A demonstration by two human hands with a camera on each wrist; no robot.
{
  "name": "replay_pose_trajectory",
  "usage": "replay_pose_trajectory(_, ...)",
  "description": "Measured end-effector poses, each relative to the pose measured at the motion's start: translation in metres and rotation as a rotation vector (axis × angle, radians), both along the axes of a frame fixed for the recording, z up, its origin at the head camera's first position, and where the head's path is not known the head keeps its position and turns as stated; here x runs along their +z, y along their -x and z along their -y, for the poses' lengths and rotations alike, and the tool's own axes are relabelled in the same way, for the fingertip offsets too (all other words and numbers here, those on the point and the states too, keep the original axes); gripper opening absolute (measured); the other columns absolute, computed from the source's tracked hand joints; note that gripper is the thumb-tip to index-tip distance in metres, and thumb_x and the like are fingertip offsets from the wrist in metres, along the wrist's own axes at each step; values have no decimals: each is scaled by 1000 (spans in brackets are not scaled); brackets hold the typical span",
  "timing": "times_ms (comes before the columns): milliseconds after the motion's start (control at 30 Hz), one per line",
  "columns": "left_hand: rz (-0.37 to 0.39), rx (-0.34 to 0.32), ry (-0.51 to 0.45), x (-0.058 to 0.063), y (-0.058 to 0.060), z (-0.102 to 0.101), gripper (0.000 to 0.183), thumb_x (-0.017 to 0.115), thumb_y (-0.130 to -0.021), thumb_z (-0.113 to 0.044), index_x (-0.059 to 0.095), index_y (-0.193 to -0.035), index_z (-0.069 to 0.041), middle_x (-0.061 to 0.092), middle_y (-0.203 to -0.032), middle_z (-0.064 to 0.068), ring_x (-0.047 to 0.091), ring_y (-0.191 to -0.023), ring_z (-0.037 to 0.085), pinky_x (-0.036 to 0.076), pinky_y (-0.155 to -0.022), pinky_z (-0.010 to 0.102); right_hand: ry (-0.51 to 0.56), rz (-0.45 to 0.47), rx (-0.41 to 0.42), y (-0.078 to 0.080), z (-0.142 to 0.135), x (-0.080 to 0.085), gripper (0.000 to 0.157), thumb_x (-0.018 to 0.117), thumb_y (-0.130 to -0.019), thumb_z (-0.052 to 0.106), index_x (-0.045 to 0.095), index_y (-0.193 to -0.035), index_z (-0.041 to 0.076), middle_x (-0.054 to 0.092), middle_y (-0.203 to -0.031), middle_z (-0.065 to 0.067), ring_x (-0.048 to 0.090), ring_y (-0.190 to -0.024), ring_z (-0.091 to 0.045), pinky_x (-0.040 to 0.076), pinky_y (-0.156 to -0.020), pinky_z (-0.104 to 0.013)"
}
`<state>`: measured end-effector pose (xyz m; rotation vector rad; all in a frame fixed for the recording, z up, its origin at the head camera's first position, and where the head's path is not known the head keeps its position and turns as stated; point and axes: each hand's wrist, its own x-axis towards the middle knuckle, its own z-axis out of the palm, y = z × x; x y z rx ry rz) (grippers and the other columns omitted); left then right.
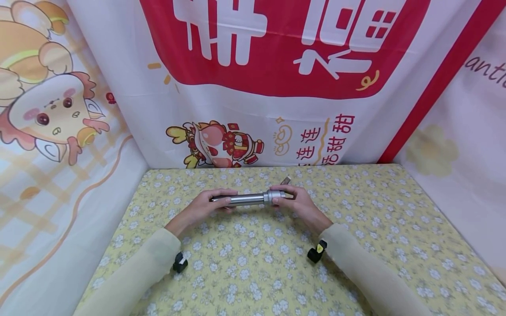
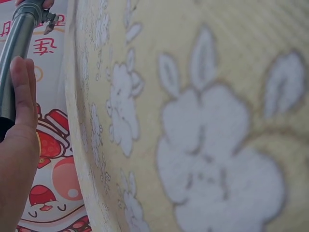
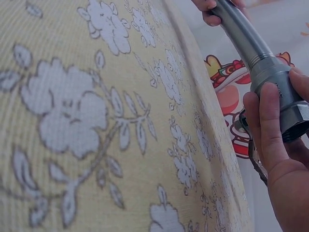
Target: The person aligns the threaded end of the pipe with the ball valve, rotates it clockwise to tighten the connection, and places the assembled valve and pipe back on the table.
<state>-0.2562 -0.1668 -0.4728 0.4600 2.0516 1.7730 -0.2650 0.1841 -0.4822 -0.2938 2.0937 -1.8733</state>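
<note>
Held level just over the table, a silvery metal pipe [image 1: 248, 199] runs between both hands. My left hand [image 1: 199, 207] grips its left end, fingers along the far side. On the pipe's right end sits a wider metal valve [image 1: 269, 197], which my right hand [image 1: 298, 204] holds between thumb and fingers. A short lever handle [image 1: 286, 180] sticks out beyond that hand. Threads show where the pipe [image 3: 239, 31] meets the valve body [image 3: 276, 77] in the right wrist view, and the valve's outer opening faces that camera. In the left wrist view, fingers [image 2: 24, 92] lie along the pipe.
A yellow floral cloth [image 1: 245, 272] covers the table. Behind it hangs a white and red printed cloth [image 1: 237, 101], with more printed cloth at the left [image 1: 99, 210] and right [image 1: 454, 153]. Small black cameras [image 1: 180, 262] are strapped at both sleeves.
</note>
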Motion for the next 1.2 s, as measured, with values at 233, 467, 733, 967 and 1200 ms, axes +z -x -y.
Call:
replay_pose_trajectory(233, 22, 18, -1, -2, -1, 0, 44, 67, -111, -29, 65, -152, -12, 62, -153, 17, 68, -131, 46, 60, -108, 46, -16, -49, 27, 0, -1, -2, 62, 84, -99, 36, 65, -152, 12, 62, -147, -13, 76, -113, -26, 63, -98, -41)
replay_pose_trajectory(467, 27, 29, -3, -1, -2, -1, 47, 70, -109, -26, 64, -152, -9, 61, -155, 17, 68, -131, 47, 59, -109, 49, -6, -53, 30, -1, -2, -1, 60, 83, -100, 34, 65, -152, 11, 62, -147, -13, 76, -113, -26, 63, -96, -38)
replay_pose_trajectory(733, -4, 32, 21, -2, -2, -1, 44, 74, -107, -24, 68, -149, -13, 60, -156, 18, 68, -125, 50, 61, -104, 50, 9, -36, 31, -1, -2, -2, 59, 84, -100, 31, 65, -152, 11, 61, -148, -13, 76, -115, -25, 64, -97, -39)
replay_pose_trajectory(967, -40, 36, 54, -3, -1, -1, 46, 76, -106, -24, 68, -149, -12, 60, -158, 13, 68, -126, 48, 62, -103, 47, 13, -46, 40, -1, -2, -2, 59, 82, -101, 29, 63, -153, 9, 60, -149, -13, 76, -115, -24, 64, -97, -38)
replay_pose_trajectory(1200, -90, 51, 107, 0, -4, -3, 41, 76, -105, -17, 72, -145, -16, 57, -162, 7, 60, -140, 37, 56, -103, 31, 2, -46, 35, -1, -2, -3, 59, 83, -100, 31, 64, -152, 11, 61, -149, -12, 76, -115, -25, 64, -97, -38)
